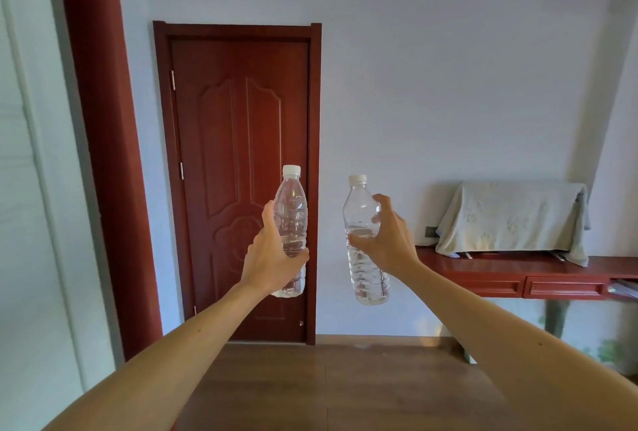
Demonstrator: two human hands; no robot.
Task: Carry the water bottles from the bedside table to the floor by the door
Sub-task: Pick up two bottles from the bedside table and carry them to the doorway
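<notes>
I hold two clear plastic water bottles with white caps upright in front of me, at chest height. My left hand grips the left bottle round its lower middle. My right hand grips the right bottle round its middle, fingers curled over the shoulder. Both bottles are partly filled with water. Behind them stands a closed dark red wooden door, straight ahead, with brown wooden floor at its foot.
A red wall-mounted shelf with a drawer runs along the right wall, carrying something covered by a pale cloth. A red door frame post rises at the left beside a white panel. An air conditioner sits top right.
</notes>
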